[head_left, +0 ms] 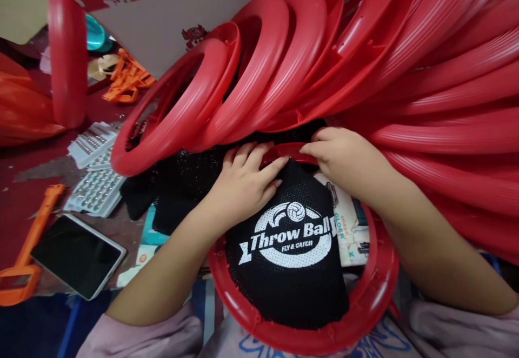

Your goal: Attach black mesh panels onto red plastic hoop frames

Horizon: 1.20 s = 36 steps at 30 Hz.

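Note:
A red plastic ring [259, 328] leans toward me, its lower edge against my body. Inside it lies a black mesh cloth [316, 298] printed in white with "Throw Ball Fly & Catch". The cloth meets the ring along the left and bottom; a gap shows at the right. My left hand [247, 179] is closed over the upper left, fingers curled on the cloth and the far rim. At the top right of the rim, my right hand [344, 158] pinches the ring between thumb and fingers. Whether cloth is also in that pinch is hidden.
Many red rings [267, 66] lean in a row behind, reaching far right. More black mesh [182, 174] lies beneath them. At left are a phone [79, 255], an orange handle [42, 223], trays of small metal parts [95, 190], orange pieces [125, 79] and a carton [162, 17].

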Tool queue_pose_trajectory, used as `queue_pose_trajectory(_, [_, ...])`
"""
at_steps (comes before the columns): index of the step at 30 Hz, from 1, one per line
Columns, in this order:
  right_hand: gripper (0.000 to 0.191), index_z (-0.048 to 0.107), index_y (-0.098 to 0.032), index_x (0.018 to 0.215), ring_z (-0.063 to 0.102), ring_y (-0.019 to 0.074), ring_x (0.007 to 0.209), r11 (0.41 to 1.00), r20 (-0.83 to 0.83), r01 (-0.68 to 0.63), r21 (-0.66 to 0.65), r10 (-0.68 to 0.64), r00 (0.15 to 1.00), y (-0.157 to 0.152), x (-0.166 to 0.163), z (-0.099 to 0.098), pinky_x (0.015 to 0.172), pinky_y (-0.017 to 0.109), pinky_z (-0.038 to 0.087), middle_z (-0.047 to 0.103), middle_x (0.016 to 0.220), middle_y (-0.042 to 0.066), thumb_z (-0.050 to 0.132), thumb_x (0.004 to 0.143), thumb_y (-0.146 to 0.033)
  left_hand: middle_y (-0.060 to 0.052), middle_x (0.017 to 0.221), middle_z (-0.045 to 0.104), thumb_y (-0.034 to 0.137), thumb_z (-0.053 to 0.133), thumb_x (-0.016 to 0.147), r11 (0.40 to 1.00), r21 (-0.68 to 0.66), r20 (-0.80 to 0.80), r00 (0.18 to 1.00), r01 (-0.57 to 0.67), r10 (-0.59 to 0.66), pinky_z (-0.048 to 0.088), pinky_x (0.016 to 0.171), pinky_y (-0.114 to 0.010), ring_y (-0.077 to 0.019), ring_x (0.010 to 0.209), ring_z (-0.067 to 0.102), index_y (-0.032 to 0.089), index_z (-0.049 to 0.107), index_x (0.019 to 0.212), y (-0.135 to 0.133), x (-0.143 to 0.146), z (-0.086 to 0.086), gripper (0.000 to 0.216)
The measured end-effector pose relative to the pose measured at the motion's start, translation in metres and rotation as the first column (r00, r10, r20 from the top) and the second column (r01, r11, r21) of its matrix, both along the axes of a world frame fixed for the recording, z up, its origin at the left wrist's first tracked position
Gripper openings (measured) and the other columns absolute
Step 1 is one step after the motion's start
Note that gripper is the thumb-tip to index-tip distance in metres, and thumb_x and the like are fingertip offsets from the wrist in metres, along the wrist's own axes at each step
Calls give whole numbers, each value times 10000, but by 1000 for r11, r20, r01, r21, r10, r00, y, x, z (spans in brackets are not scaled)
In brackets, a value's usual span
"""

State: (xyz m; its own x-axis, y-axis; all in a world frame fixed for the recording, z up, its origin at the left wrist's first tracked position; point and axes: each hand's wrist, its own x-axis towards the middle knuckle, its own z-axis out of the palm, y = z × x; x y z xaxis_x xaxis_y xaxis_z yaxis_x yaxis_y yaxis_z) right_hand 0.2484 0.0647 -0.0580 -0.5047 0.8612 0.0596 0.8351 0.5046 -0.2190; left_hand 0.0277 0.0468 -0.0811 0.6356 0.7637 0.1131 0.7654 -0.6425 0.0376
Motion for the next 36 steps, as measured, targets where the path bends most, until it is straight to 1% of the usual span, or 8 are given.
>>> queue_pose_trajectory(4, [314, 738, -133, 998, 602, 207, 853, 995, -32, 101, -6, -102, 994, -3, 0, 11, 749, 311, 427, 687, 960, 114, 459, 856, -107, -168, 1452, 432, 303, 537, 921, 1000, -1, 8, 1000, 7, -7, 347, 1029, -653, -413, 1327, 366, 279, 533, 1373, 0, 0, 0, 453])
queue_pose_trajectory(9, [294, 737, -125, 910, 641, 217, 765, 955, 54, 237, -178, -231, 972, -21, -12, 30, 694, 319, 427, 722, 854, 112, 482, 911, -272, -186, 1443, 419, 315, 512, 936, 1000, 1, -5, 1000, 21, -21, 366, 1020, -639, -411, 1320, 375, 271, 500, 1409, -1, 0, 1, 475])
queue_pose_trajectory(13, [350, 731, -137, 937, 664, 245, 798, 968, 155, 214, -130, -193, 969, -34, -18, 39, 681, 337, 413, 734, 888, 117, 444, 962, -336, -197, 1454, 394, 312, 494, 942, 1000, -13, 6, 1000, 20, -20, 361, 1024, -634, -410, 1325, 364, 269, 488, 1421, -1, -1, 1, 481])
queue_pose_trajectory(17, [329, 725, -147, 888, 662, 231, 701, 961, 236, 154, -231, -98, 967, -38, -25, 30, 582, 324, 368, 733, 810, 102, 463, 965, -330, -182, 1470, 376, 316, 473, 948, 999, -52, 14, 1000, 13, -12, 349, 1034, -625, -403, 1330, 354, 282, 470, 1431, -1, -1, 2, 484])
queue_pose_trajectory(21, [285, 704, -122, 1007, 672, 225, 749, 944, 260, 175, -281, -100, 960, -30, -32, 16, 585, 312, 361, 740, 916, 144, 481, 961, -292, -194, 1470, 375, 327, 474, 944, 997, -79, 17, 1000, 1, 1, 344, 1041, -613, -416, 1326, 369, 252, 472, 1430, 0, -1, 3, 492])
queue_pose_trajectory(29, [101, 643, -169, 843, 589, 182, 715, 945, -18, 142, -294, -154, 988, -34, -32, 21, 580, 288, 304, 676, 803, 53, 545, 840, -194, -145, 1386, 500, 444, 478, 937, 959, -273, 63, 993, -76, 96, 388, 1048, -543, -335, 1263, 478, 206, 281, 1513, 3, -13, 24, 654])
queue_pose_trajectory(32, [158, 613, -169, 962, 561, 157, 651, 933, -152, 100, -347, -161, 975, -36, -31, 21, 567, 274, 317, 656, 742, 7, 562, 814, -182, -143, 1235, 585, 443, 459, 945, 953, -254, 44, 982, -167, 184, 434, 997, -539, -330, 1144, 560, 166, 434, 1416, 4, -14, 30, 547])
queue_pose_trajectory(36, [275, 633, -168, 1100, 623, 177, 824, 957, -324, -77, -278, -18, 946, -31, -27, 15, 701, 278, 401, 691, 926, 37, 530, 845, -160, -124, 1104, 659, 298, 443, 952, 963, -197, 208, 952, -184, 224, 481, 966, -453, -267, 1047, 613, 116, 600, 1140, 6, -9, 25, 305])
